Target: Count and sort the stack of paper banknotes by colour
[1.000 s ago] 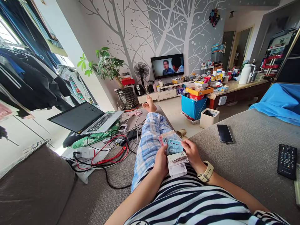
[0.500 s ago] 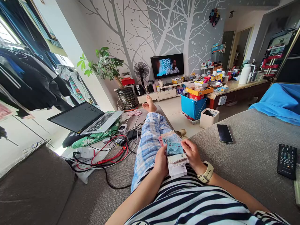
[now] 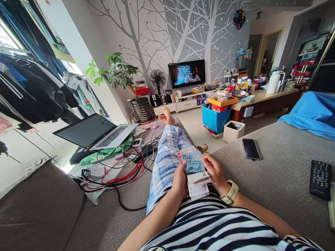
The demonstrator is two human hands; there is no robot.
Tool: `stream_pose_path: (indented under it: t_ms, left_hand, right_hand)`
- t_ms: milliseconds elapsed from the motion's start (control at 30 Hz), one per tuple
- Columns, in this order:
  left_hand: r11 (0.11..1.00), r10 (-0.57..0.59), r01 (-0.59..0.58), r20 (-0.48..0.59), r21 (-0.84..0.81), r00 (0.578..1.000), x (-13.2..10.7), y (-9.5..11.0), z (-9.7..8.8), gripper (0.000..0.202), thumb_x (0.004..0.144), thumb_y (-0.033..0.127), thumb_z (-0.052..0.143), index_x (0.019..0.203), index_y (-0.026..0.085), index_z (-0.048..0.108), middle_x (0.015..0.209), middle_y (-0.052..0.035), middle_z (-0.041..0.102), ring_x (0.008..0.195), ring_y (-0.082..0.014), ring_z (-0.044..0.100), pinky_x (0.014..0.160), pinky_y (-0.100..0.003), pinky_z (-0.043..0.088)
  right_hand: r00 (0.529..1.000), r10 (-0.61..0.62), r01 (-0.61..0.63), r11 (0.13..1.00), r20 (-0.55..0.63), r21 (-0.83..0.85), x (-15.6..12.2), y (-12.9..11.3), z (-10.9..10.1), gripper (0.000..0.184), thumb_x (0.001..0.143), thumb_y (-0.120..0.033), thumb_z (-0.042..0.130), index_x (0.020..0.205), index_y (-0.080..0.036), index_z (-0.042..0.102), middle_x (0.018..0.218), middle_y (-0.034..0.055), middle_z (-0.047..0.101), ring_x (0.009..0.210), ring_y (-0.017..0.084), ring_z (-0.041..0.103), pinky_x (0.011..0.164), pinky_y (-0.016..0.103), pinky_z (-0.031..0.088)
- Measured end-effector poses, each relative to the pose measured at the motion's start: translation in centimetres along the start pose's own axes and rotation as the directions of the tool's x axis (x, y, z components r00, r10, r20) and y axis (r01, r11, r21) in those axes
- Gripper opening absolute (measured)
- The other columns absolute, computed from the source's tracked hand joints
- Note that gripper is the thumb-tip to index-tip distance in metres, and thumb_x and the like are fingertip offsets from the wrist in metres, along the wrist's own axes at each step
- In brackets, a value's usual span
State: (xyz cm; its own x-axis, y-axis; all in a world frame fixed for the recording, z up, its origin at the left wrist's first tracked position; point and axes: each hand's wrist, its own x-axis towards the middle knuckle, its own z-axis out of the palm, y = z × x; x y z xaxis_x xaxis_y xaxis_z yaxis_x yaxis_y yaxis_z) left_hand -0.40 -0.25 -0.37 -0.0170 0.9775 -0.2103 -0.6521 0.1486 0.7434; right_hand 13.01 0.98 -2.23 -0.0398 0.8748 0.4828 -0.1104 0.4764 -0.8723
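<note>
Several banknotes [image 3: 195, 166] are held over my lap, a blue one marked 10 on top and a reddish one showing at the far left edge. My left hand [image 3: 180, 179] is closed on their left side, thumb on top. On the right side, my right hand [image 3: 215, 170] pinches the blue note between thumb and fingers. Paler notes [image 3: 198, 184] fan out below, toward my striped shirt [image 3: 209, 223]. A cream watch [image 3: 230, 192] is on my right wrist. How the fingers lie under the notes is hidden.
Left on the grey sofa [image 3: 112, 223] are an open laptop [image 3: 104, 134] and tangled cables [image 3: 125, 174]. To the right lie a phone [image 3: 250, 149] and a remote control [image 3: 320, 179]. Beyond the sofa stand a bin [image 3: 233, 132] and a blue box [image 3: 216, 119].
The blue note's upper edge has tilted slightly in my hands. Both hands stay in nearly the same place, and the picture on the television has changed.
</note>
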Motion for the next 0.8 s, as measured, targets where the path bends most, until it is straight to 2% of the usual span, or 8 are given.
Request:
stream_pose_path:
  t_ms: [533, 800]
  left_hand:
    - [1.000, -0.004, 0.004, 0.024, 0.000, 1.000, -0.10, 0.20, 0.29, 0.024, 0.075, 0.023, 0.060, 0.095, 0.012, 0.067, 0.081, -0.0095, 0.074, 0.085, -0.0263, 0.071, 0.082, -0.040, 0.055]
    - [1.000, -0.010, 0.010, -0.007, 0.019, 1.000, -0.27, 0.51, 0.56, 0.022, 0.075, 0.023, 0.058, 0.091, 0.011, 0.067, 0.078, -0.0096, 0.074, 0.082, -0.0260, 0.071, 0.081, -0.039, 0.055]
  right_hand:
    - [1.000, -0.021, 0.021, 0.999, 0.015, 0.032, -0.01, -0.17, 0.03, 0.028, 0.093, -0.042, 0.049, 0.074, -0.021, 0.053, 0.065, -0.0023, 0.042, 0.059, 0.014, 0.038, 0.056, 0.027, 0.033]
    - [1.000, -0.027, 0.027, 0.999, 0.008, 0.036, -0.04, -0.01, -0.02, 0.031, 0.093, -0.043, 0.048, 0.073, -0.020, 0.054, 0.064, -0.0021, 0.042, 0.059, 0.014, 0.038, 0.056, 0.027, 0.033]
